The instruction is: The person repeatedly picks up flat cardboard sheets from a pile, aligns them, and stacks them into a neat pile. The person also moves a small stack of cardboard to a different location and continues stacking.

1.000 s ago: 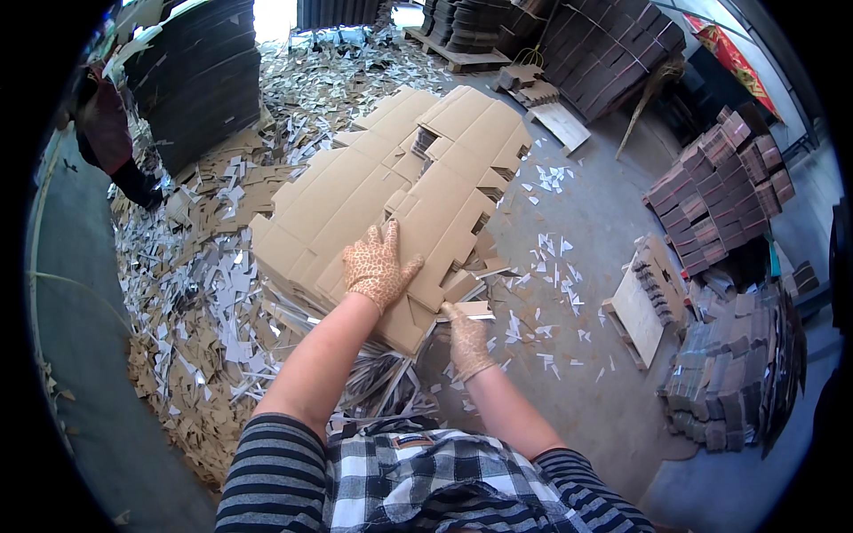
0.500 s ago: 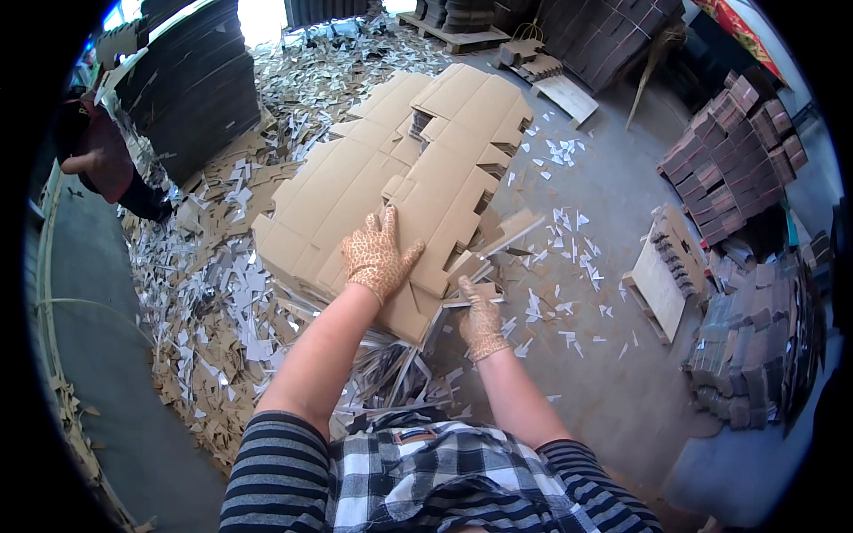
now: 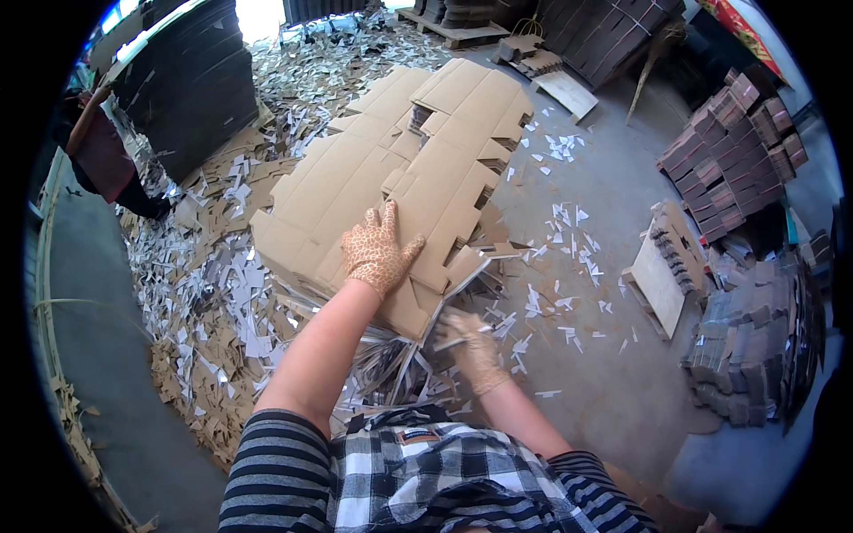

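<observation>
A stack of die-cut brown cardboard sheets (image 3: 346,178), with notched edges and a slot near the far end, lies in front of me. My left hand (image 3: 375,252), in a tan patterned glove, rests flat on the top sheet with its fingers spread. At the near right corner is my right hand (image 3: 469,348), gloved alike and smeared by motion; its fingers are beside the stack's edge, and I cannot make out whether they hold anything. Thin waste strips (image 3: 391,369) hang in a tangle below the near corner. More loose trim (image 3: 480,258) sticks out along the right side.
Cardboard scraps (image 3: 240,293) cover the floor on the left. A person (image 3: 107,155) stands by a tall dark stack (image 3: 187,89) at the far left. Bundled cardboard (image 3: 729,160), a pallet (image 3: 657,284) and another sheet pile (image 3: 746,342) stand on the right.
My right hand has moved down and slightly left along the stack's edge, and the trim strip jutting out there has shifted. My left hand stays put. The person at left has raised an arm.
</observation>
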A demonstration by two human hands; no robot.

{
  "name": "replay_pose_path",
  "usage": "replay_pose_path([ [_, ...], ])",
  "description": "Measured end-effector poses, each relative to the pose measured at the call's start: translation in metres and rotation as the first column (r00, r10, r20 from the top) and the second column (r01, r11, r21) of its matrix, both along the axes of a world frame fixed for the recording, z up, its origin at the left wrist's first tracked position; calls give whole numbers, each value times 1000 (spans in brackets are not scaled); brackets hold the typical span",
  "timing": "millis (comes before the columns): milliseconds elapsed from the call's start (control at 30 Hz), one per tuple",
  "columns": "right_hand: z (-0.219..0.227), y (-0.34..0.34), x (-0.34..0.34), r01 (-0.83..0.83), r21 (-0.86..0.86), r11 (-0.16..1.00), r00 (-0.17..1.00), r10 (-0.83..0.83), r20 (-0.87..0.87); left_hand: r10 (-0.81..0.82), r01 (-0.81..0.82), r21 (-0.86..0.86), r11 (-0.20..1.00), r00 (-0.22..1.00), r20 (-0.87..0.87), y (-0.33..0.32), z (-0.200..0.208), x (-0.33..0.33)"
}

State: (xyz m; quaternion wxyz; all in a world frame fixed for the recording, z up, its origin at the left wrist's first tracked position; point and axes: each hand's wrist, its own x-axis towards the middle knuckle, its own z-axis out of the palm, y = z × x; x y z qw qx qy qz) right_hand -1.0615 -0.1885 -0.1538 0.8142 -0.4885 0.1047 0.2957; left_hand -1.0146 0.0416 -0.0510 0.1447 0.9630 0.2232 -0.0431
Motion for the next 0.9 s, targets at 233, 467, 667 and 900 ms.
replay_pose_path([
  [233, 68, 47, 4, 81, -845, 529, 814, 454, 362, 5, -13, 65, 998, 993, 118, 7, -15, -4],
  [467, 37, 49, 23, 19, -424, 905, 997, 15, 76, 13, -10, -18, 1000, 989, 149, 12, -17, -5],
  [667, 46, 60, 31, -53, -376, 925, 999, 53, -9, 16, -7, -72, 997, 992, 127, 15, -12, -10],
  [900, 41, 52, 27, -92, -590, 802, 963, 223, 153, 22, -14, -43, 999, 981, 195, 13, -21, -11],
])
